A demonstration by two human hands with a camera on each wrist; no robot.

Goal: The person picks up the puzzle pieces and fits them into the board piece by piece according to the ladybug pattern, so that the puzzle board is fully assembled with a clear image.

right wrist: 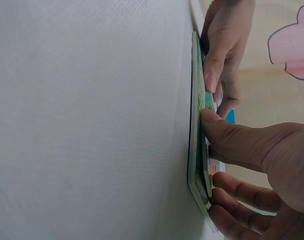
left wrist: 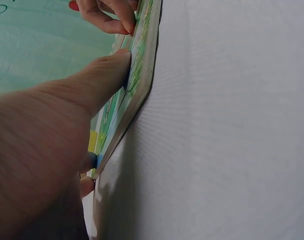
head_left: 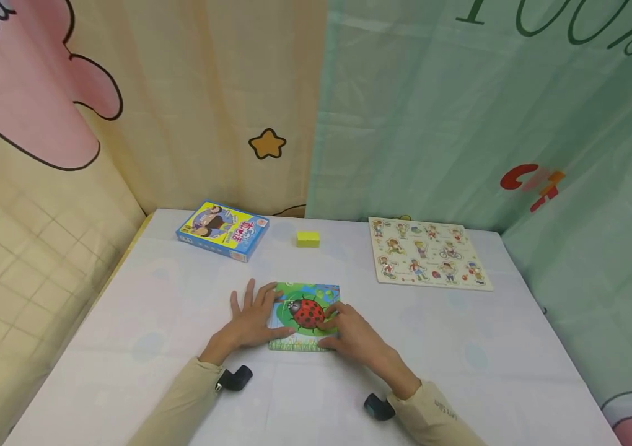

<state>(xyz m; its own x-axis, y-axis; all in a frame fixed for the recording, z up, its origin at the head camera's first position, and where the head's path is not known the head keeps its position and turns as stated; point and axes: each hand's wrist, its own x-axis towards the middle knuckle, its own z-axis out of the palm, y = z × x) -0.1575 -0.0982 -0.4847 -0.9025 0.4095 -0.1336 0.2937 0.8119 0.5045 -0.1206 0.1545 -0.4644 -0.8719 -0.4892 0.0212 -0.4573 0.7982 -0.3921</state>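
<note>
A square ladybug picture puzzle [head_left: 297, 344] lies flat in the middle of the white table. Over its left side my left hand [head_left: 251, 323] rests with fingers spread; the thumb lies on the picture near the grassy lower part, as the left wrist view also shows. My right hand [head_left: 354, 334] is at the right side, its thumb and bent fingers on a puzzle piece [right wrist: 207, 175]. Seen from the right wrist, this piece sits slightly raised over the board [right wrist: 194, 150], with a dark gap beneath it. The right fingers partly cover the ladybug's right side.
Toward the back left lies a blue and yellow box [head_left: 221, 229]. A small yellow block [head_left: 308, 239] stands behind the puzzle. At the back right is a pale board [head_left: 430, 254] with pictures of children. Curtains [head_left: 405, 124] hang behind the table [head_left: 461, 384].
</note>
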